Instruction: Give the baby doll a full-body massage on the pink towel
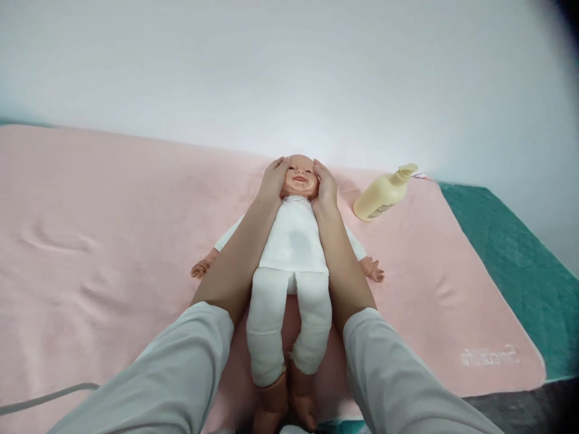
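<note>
A baby doll (296, 235) with a white cloth body and a bare plastic head lies on its back, feet toward me, on a pink blanket (136, 229). My left hand (272, 179) is cupped against one side of the doll's head, fingertips by its temple. Against the other side rests my right hand (325, 184), curved the same way, so the head is held between both palms. Parts of the fingers are hidden behind the head. My forearms run along the doll's torso and cover part of its arms.
A pale yellow pump bottle (380, 196) stands on the blanket right of the doll's head. Green quilted cloth (506, 259) shows beyond the blanket's right edge. A white wall (289, 72) rises behind. At lower left lies a grey cord (49, 398).
</note>
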`<action>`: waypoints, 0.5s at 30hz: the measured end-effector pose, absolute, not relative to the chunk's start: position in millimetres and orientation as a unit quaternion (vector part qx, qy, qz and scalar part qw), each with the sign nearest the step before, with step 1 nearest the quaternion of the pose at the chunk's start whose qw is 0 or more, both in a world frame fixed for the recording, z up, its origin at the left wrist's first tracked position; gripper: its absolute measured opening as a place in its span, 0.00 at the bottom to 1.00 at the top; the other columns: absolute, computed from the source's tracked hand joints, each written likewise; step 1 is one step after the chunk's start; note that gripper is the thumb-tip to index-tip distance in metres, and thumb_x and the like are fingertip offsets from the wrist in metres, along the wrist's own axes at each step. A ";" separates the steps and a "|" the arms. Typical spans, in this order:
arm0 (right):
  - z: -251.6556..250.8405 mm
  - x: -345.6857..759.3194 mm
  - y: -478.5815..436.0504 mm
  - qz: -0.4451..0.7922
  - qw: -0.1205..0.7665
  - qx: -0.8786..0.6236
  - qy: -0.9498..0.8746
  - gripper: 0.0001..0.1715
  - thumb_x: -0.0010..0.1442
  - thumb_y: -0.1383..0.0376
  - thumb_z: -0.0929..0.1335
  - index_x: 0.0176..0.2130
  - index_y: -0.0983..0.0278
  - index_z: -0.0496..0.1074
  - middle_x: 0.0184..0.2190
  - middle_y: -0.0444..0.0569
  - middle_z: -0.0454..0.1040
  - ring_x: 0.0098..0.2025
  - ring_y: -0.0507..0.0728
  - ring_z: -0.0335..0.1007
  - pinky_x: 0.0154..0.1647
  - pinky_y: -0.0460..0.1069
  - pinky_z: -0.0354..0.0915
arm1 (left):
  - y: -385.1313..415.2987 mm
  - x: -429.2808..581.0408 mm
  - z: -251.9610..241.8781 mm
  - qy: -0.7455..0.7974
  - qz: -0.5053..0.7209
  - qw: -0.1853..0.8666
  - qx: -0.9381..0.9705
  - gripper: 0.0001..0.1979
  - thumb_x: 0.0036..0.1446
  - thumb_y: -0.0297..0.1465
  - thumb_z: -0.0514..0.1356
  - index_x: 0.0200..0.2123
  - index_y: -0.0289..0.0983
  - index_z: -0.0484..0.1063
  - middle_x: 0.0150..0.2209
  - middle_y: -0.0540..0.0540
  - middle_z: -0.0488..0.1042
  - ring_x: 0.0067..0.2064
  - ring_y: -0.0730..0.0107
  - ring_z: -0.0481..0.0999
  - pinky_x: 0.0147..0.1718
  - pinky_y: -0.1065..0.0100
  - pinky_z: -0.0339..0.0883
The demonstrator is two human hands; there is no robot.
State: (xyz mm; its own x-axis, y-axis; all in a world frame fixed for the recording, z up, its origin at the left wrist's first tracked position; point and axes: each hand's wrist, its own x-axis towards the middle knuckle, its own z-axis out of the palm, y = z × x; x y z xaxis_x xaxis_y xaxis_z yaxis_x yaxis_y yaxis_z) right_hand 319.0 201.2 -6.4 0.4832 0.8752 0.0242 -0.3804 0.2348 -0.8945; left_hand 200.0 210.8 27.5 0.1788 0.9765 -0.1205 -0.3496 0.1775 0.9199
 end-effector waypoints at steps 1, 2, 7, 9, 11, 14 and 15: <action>-3.5 317.0 198.7 0.439 0.732 -0.454 -0.255 0.18 0.55 0.60 0.71 0.46 0.63 0.74 0.41 0.47 0.79 0.47 0.57 0.78 0.55 0.58 0.74 | 209.6 199.1 28.1 0.388 0.506 0.652 0.409 0.10 0.67 0.33 0.57 0.44 0.34 0.74 0.48 0.38 0.78 0.49 0.59 0.80 0.51 0.63 0.73; -0.5 315.1 196.0 0.448 0.730 -0.458 -0.238 0.18 0.54 0.61 0.72 0.46 0.62 0.74 0.41 0.46 0.79 0.46 0.56 0.78 0.55 0.57 0.74 | 208.1 198.2 29.3 0.388 0.507 0.647 0.417 0.09 0.66 0.33 0.58 0.42 0.34 0.74 0.47 0.38 0.78 0.50 0.58 0.80 0.51 0.63 0.73; 9.3 308.4 182.2 0.445 0.726 -0.460 -0.250 0.23 0.51 0.62 0.75 0.46 0.60 0.71 0.41 0.45 0.78 0.46 0.56 0.78 0.53 0.56 0.75 | 202.4 194.7 37.0 0.431 0.499 0.639 0.396 0.13 0.63 0.30 0.63 0.50 0.34 0.73 0.52 0.37 0.76 0.54 0.57 0.78 0.52 0.63 0.72; 10.0 307.2 178.7 0.444 0.726 -0.455 -0.263 0.25 0.50 0.62 0.75 0.48 0.60 0.70 0.43 0.45 0.77 0.47 0.56 0.77 0.53 0.56 0.74 | 202.8 194.4 37.4 0.430 0.500 0.647 0.383 0.19 0.62 0.29 0.64 0.55 0.32 0.71 0.54 0.36 0.75 0.53 0.58 0.78 0.52 0.64 0.73; 10.0 306.7 177.0 0.445 0.726 -0.453 -0.264 0.26 0.50 0.62 0.75 0.48 0.60 0.69 0.43 0.46 0.77 0.47 0.56 0.78 0.53 0.56 0.74 | 203.8 194.5 36.4 0.429 0.503 0.652 0.373 0.22 0.61 0.28 0.64 0.57 0.30 0.69 0.55 0.35 0.75 0.53 0.59 0.79 0.52 0.64 0.74; 9.8 306.7 176.7 0.445 0.725 -0.454 -0.264 0.27 0.49 0.62 0.75 0.49 0.61 0.69 0.44 0.46 0.77 0.47 0.56 0.78 0.53 0.55 0.74 | 204.6 194.6 35.2 0.427 0.506 0.652 0.368 0.22 0.61 0.27 0.64 0.58 0.29 0.69 0.55 0.35 0.75 0.52 0.59 0.79 0.52 0.64 0.74; 9.8 306.8 176.9 0.444 0.724 -0.456 -0.265 0.27 0.50 0.62 0.75 0.49 0.61 0.69 0.45 0.47 0.77 0.47 0.56 0.77 0.53 0.55 0.74 | 204.4 194.5 35.2 0.427 0.506 0.652 0.369 0.22 0.61 0.27 0.64 0.57 0.30 0.70 0.55 0.35 0.75 0.52 0.59 0.79 0.52 0.64 0.74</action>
